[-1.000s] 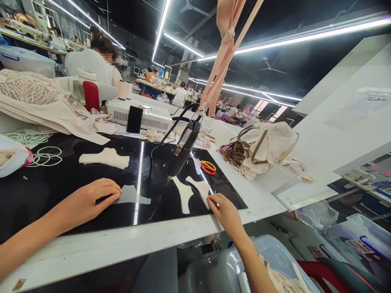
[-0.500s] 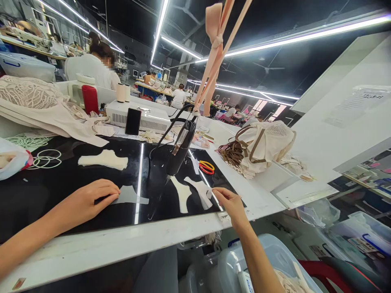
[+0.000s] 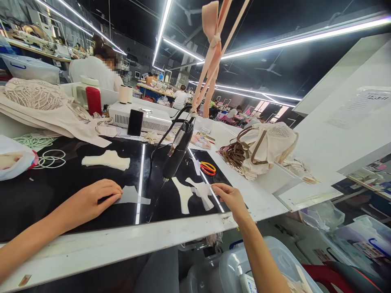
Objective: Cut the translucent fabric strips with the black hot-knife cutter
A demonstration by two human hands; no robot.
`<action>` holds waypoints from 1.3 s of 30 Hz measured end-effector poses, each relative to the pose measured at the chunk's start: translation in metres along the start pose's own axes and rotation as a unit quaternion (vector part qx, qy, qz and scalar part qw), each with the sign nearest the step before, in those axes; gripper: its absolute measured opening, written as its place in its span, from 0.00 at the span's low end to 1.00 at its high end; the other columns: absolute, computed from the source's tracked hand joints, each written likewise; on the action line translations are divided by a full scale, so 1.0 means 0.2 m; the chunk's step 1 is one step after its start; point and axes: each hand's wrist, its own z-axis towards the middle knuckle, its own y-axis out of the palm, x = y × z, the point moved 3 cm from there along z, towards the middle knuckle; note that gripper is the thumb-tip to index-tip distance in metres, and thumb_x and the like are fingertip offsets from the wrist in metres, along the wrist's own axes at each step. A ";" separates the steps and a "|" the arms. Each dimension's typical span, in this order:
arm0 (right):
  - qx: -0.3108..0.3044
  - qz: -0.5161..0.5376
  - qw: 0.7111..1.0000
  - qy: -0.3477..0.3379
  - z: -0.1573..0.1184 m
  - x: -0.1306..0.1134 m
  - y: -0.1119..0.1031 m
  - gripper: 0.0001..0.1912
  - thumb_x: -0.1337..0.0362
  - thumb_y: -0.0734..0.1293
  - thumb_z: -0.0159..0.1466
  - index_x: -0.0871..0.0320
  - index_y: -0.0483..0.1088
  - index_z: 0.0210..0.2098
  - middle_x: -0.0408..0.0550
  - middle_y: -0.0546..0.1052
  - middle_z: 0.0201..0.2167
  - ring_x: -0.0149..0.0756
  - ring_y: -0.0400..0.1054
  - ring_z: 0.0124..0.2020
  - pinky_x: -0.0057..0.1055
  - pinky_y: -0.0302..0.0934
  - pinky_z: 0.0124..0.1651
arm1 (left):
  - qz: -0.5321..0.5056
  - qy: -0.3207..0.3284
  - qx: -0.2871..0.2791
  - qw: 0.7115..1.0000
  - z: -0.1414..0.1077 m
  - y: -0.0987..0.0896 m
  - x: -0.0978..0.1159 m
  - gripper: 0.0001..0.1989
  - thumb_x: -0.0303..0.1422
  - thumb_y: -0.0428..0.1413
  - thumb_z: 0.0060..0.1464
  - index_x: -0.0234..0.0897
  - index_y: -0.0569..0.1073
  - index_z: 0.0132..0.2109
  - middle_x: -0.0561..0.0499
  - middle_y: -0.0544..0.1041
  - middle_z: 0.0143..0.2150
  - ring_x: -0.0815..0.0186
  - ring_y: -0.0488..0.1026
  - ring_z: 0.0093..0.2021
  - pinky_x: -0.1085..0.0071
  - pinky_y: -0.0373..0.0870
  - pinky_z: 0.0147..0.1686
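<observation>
Thumb and fingers of my left hand (image 3: pixel 99 196) pinch the left end of a thin grey-white cut piece (image 3: pixel 132 196) lying on the black board (image 3: pixel 100 178). My right hand (image 3: pixel 229 198) has its fingertips pressed together at the right edge of a thin white piece (image 3: pixel 203 193). A cream piece (image 3: pixel 183 195) lies just left of that one. Between the hands hangs a black corded tool (image 3: pixel 179 150), tip down, tied to a pink fabric strip (image 3: pixel 212 53). A cream stack (image 3: pixel 106 160) rests behind my left hand.
Yellow-and-red-handled scissors (image 3: pixel 208 168) lie behind my right hand. At the back stand a phone (image 3: pixel 135 122), a white box (image 3: pixel 152 121) and a red container (image 3: pixel 93 100). Beige garments (image 3: pixel 269 142) are piled right. A person in white (image 3: pixel 91 73) sits beyond.
The hanging tool's lower end has swung slightly left. The view has shifted a little. Both hands stay in nearly the same places at the cut pieces.
</observation>
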 end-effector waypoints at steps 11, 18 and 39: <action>0.005 0.055 0.998 0.010 -0.08 -0.01 0.01 0.14 0.55 0.72 0.66 0.61 0.76 0.41 0.43 0.76 0.32 0.30 0.70 0.30 0.27 0.66 0.30 | 0.006 0.022 0.015 1.000 0.02 0.00 0.14 0.13 0.41 0.52 0.67 0.44 0.80 0.43 0.52 0.80 0.46 0.61 0.76 0.47 0.68 0.72 0.52; 0.007 0.113 0.994 0.001 -0.12 -0.04 0.04 0.21 0.47 0.76 0.50 0.59 0.83 0.33 0.44 0.70 0.21 0.32 0.60 0.25 0.28 0.52 0.23 | -0.202 -0.023 -0.127 0.971 0.23 0.30 0.73 0.15 0.38 0.51 0.65 0.43 0.80 0.35 0.52 0.79 0.34 0.66 0.73 0.32 0.70 0.66 0.32; -0.014 0.126 0.992 -0.017 -0.16 0.00 0.10 0.21 0.47 0.73 0.54 0.59 0.83 0.33 0.42 0.69 0.17 0.29 0.55 0.20 0.29 0.50 0.23 | -0.427 -0.161 -0.191 0.869 0.64 0.81 0.86 0.10 0.37 0.59 0.56 0.35 0.76 0.32 0.57 0.70 0.20 0.74 0.61 0.16 0.78 0.60 0.16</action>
